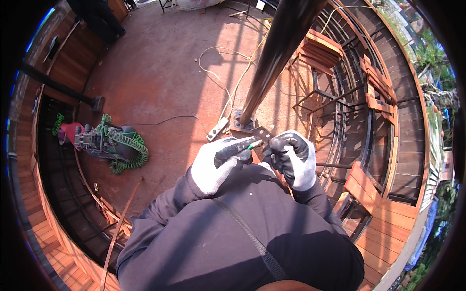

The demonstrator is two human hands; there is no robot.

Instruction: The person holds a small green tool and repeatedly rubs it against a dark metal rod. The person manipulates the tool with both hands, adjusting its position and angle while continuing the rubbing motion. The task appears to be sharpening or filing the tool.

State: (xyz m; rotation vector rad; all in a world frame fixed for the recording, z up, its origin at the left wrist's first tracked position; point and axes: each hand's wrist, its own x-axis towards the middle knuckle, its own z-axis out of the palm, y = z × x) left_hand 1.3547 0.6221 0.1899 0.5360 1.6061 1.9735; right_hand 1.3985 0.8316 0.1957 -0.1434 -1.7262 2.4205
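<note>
My left hand [213, 164], in a white glove with dark grey fingers, is closed in front of my chest. Between its thumb and fingers is a small green object [254, 144], slim and partly covered; its kind is not clear. Close beside it, my right hand [297, 162] wears a matching glove. Its fingers are curled and pinched together, and anything inside them is too small or hidden to name. The two sets of fingertips are near each other, with a narrow gap between. Just beyond them is a dark plate with holes [261, 133] at the foot of a post.
A thick dark post [276, 58] rises beyond my hands, with a white power strip [218, 129] and cords by its base. An air compressor [109, 140] with green coiled hose stands left. Wooden boards [320, 51] lie on curved bench frames at right. Another person [104, 19] stands far left.
</note>
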